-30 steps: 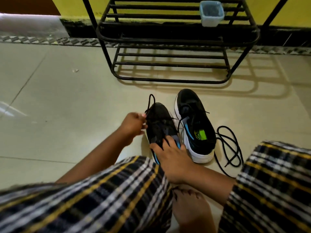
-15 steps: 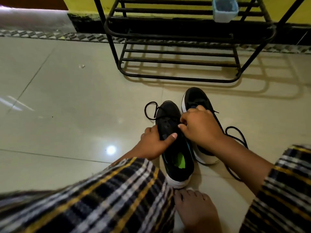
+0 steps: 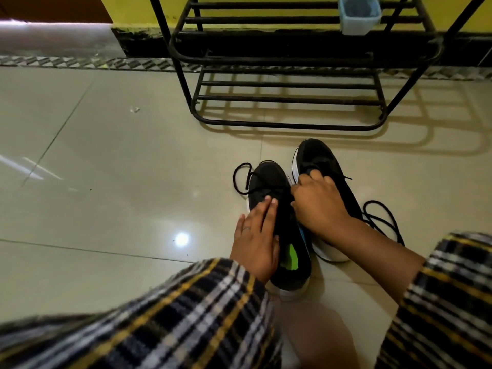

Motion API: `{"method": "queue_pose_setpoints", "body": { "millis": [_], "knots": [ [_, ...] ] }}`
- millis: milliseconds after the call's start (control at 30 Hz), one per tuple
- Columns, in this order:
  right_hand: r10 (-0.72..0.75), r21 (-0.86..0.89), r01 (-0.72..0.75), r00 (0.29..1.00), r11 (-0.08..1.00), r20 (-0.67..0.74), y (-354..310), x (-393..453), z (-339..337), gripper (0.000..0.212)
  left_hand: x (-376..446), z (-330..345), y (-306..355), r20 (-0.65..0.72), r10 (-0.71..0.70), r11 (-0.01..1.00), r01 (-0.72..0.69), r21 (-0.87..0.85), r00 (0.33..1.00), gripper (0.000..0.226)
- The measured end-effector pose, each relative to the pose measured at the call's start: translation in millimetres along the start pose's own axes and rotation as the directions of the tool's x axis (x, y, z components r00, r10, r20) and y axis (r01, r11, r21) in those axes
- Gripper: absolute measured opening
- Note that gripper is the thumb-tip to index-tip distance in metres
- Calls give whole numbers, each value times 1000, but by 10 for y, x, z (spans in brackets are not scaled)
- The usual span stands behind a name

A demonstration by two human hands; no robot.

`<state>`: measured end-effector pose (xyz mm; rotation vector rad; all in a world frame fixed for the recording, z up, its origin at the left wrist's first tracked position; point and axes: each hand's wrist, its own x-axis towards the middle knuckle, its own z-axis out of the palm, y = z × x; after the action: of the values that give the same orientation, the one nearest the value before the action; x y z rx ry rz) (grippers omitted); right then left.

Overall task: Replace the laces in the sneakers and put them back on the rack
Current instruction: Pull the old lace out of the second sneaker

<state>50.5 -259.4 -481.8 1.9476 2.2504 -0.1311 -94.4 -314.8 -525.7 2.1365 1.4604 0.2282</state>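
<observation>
Two black sneakers with white soles stand side by side on the tiled floor. The left sneaker (image 3: 269,182) shows a green insole, and a black lace (image 3: 239,177) loops out past its left side. My left hand (image 3: 257,235) lies flat on its tongue with fingers straight. My right hand (image 3: 316,201) is curled over the gap between the shoes and covers the laces of the right sneaker (image 3: 316,155); what its fingers pinch is hidden. A loose black lace (image 3: 383,217) lies coiled on the floor to the right. The black metal shoe rack (image 3: 287,123) stands just beyond the shoes.
A pale blue plastic tub (image 3: 359,14) sits on the rack's upper shelf at the right. The yellow wall with a black skirting runs behind the rack. My plaid-clad knees fill the bottom of the view, with a bare foot (image 3: 319,339) between them. A small scrap (image 3: 135,109) lies on the tiles at left.
The left sneaker was pulled nearer to me and set straight. My left hand let go of the lace end and now lies flat on the tongue. My right hand moved up onto the laces.
</observation>
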Motion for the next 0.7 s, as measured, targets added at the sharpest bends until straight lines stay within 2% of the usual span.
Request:
{"method": "queue_pose_setpoints", "body": {
  "millis": [67,133,233,267,300,367,400,500,567,633,700],
  "knots": [
    [2,81,-1,1000,997,-9,16,8,25,25,0,-7,-27,-55,91,995,-93,-22,994,61],
    [46,236,-35,998,971,-41,48,15,40,24,22,-12,-30,-36,109,993,-111,-44,993,61],
    [155,541,-83,984,837,-87,114,29,-16,14,42,-16,-17,-12,103,993,-104,-56,995,66],
    [210,684,-105,975,722,-71,129,24,-66,9,46,-10,-19,-11,101,994,-101,-49,995,67],
    [262,828,-124,965,547,-29,138,5,-149,7,48,-3,-20,-10,98,994,-98,-44,995,67],
    [321,986,-97,946,136,49,153,-42,-354,13,50,-2,-30,-10,92,995,-93,-43,996,67],
    [344,998,-67,937,9,60,172,-67,-461,17,52,1,-34,-10,91,995,-91,-47,996,68],
    [385,969,79,923,-234,18,251,-108,-756,21,58,-7,-34,-8,93,994,-93,-49,996,70],
    [352,902,175,936,-395,-27,315,-120,-889,19,56,-12,-32,-5,99,994,-100,-45,995,70],
    [304,846,228,949,-481,-83,345,-128,-955,20,56,-19,-32,3,101,994,-101,-36,995,68],
    [266,843,215,960,-494,-89,336,-130,-934,21,58,-20,-32,11,104,994,-104,-24,995,65]
  ]
}}
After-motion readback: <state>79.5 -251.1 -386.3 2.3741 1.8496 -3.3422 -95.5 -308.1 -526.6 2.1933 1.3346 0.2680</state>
